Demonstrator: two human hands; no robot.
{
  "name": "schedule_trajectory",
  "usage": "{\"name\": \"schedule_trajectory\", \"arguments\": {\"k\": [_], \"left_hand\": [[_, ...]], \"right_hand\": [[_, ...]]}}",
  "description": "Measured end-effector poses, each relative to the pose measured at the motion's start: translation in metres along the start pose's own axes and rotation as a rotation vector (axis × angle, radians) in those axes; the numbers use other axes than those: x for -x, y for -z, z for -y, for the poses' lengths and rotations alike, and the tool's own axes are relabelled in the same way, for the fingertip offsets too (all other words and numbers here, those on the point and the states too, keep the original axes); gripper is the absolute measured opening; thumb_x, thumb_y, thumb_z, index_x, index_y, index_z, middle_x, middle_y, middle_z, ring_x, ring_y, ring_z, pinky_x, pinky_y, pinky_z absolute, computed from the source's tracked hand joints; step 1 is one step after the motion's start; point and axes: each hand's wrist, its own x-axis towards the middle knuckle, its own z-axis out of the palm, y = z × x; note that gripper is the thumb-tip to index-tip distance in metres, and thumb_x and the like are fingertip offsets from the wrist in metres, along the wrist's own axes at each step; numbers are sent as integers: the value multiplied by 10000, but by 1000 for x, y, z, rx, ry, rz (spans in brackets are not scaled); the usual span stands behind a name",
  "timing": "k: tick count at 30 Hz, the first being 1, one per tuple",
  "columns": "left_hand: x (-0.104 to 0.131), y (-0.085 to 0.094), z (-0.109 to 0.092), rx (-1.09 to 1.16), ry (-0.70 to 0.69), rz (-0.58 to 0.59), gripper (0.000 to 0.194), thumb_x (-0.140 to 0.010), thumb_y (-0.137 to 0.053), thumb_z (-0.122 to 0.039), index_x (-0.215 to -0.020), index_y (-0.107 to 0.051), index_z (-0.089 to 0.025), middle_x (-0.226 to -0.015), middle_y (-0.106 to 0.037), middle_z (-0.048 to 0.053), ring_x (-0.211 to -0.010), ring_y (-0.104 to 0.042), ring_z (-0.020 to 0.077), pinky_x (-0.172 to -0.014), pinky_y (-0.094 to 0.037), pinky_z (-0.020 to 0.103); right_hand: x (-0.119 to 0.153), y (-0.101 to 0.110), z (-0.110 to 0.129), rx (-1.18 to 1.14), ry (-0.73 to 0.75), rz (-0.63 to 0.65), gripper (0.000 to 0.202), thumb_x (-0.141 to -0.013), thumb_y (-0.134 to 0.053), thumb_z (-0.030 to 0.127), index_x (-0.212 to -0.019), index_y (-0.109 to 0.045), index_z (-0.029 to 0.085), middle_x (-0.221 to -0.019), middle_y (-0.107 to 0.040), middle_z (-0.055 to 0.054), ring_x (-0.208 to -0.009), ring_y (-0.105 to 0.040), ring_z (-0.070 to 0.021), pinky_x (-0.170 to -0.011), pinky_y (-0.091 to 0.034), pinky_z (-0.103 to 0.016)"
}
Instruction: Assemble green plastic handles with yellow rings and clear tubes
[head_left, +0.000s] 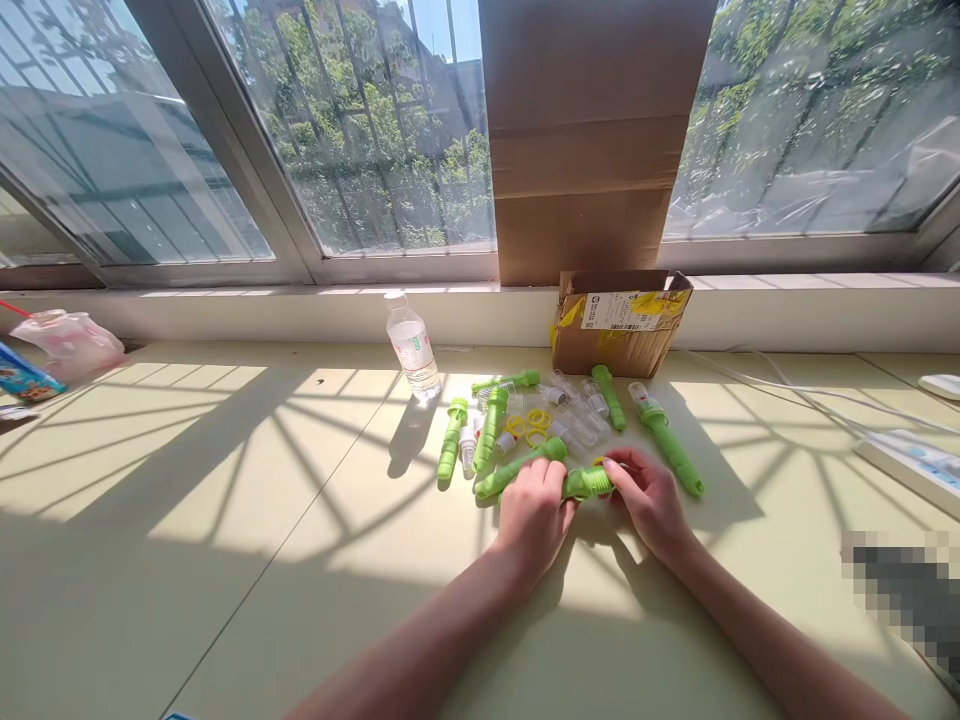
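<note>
1. Grip: left hand (pixel 534 505) closed round green tube (pixel 589 483), front of cardboard box (pixel 607 347); right hand (pixel 649 500) pinched on yellow ring (pixel 598 461), apparently, at threaded end.
2. Pinch slips: ring could flick off.
3. Left knuckles drift: could scatter loose rings (pixel 534 428), front-left of box.

Clear bottle (pixel 414 352), white-capped, upright | cardboard sheet (pixel 585 130), brown, before window (pixel 375 150) | power strip (pixel 911 468), white, right side | pink translucent item (pixel 71 343), left edge, beside blue packet (pixel 24 374)

A pale table (pixel 150 620) bears green tubes (pixel 453 440), 1 bottle (pixel 412 352), 1 box (pixel 626 345).
</note>
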Motion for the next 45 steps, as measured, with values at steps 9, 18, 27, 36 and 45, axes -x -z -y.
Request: {"name": "schedule_trajectory", "arguments": {"k": [9, 18, 27, 36, 45], "left_hand": [[0, 2, 0, 23, 51, 19, 109, -838, -605, -250, -916, -564, -186, -840, -619, 29, -778, -611, 202, -647, -452, 287], [0, 1, 1, 2, 58, -1, 109, -842, -610, -256, -915, -566, -189, -808, -615, 21, -749, -615, 188, -609, -422, 270], [-1, -7, 6, -43, 56, -13, 90, -820, -624, -234, -886, -570, -202, -789, -604, 19, -752, -610, 186, -607, -407, 268], [-1, -4, 6, -55, 45, 23, 104, -811, -598, -178, -904, -561, -207, -816, -610, 25, -797, -605, 205, -628, -415, 281], [-2, -1, 6, -54, 68, 73, 120, -808, -596, -173, -918, -557, -201, -818, -603, 30, -819, -601, 203, -664, -428, 282]], "right_hand": [[3, 1, 2, 85, 76, 43, 260, -860, -581, 441, -936, -577, 192, -719, -651, -35, -605, -610, -176, -560, -471, -290], [3, -1, -5, 194, 195, 41, 286, -829, -632, 418, -999, -548, 203, -759, -649, -33, -588, -606, -168, -546, -489, -294], [5, -1, -4, 185, 173, 69, 241, -838, -622, 413, -947, -527, 221, -658, -578, 10, -542, -562, -154, -516, -448, -281], [4, -1, -2, 124, 105, 128, 200, -851, -610, 396, -882, -521, 219, -601, -525, 38, -536, -532, -137, -498, -389, -256], [3, -2, -4, 119, 88, 125, 239, -829, -623, 437, -830, -522, 220, -620, -563, 23, -540, -546, -147, -512, -407, -264]]}}
